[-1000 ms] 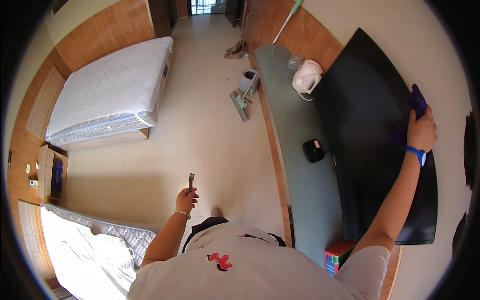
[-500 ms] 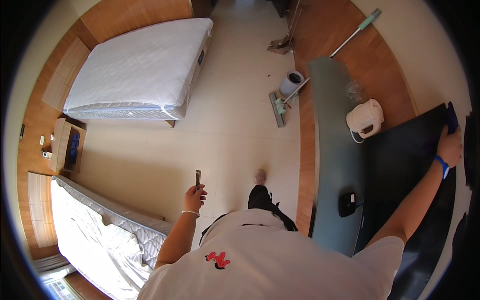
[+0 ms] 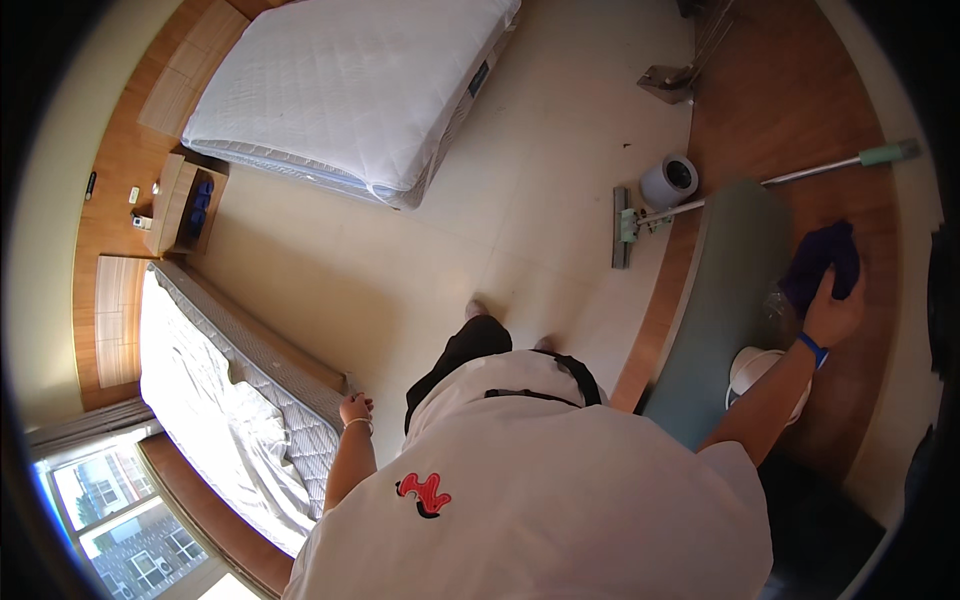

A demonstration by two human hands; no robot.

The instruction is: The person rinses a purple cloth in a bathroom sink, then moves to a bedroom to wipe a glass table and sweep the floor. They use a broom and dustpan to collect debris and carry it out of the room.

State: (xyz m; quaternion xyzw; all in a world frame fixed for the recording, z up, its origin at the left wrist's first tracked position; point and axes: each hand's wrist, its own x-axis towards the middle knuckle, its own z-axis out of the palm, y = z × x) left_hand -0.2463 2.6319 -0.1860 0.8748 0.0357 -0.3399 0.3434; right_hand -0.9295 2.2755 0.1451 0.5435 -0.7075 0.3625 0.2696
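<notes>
My right hand (image 3: 835, 312) is closed on a bunched purple cloth (image 3: 822, 258), reaching out over the far part of the long grey-green counter (image 3: 690, 330). Behind the cloth is a brown wood panel (image 3: 800, 90); whether the two touch, I cannot tell. Under my right forearm stands a white electric kettle (image 3: 742, 378), partly covered by the arm. Low on my left side, my left hand (image 3: 356, 409) pinches a small, flat, narrow strip (image 3: 349, 383), its kind too small to make out. That hand is beside the near mattress (image 3: 290, 445).
A squeeze mop (image 3: 622, 228) leans across the counter, its pale green handle (image 3: 888, 153) jutting right. Beside its head are a grey bin (image 3: 664, 184) and, farther off, a dustpan (image 3: 664, 84). Another mattress (image 3: 350, 90) and a nightstand (image 3: 175, 205) are left. A black panel (image 3: 815, 510) is lower right.
I have stepped forward along the counter and turned. My right hand, with the purple cloth, has gone from the black panel's edge to beyond the kettle. The left hand has lowered, still holding the strip.
</notes>
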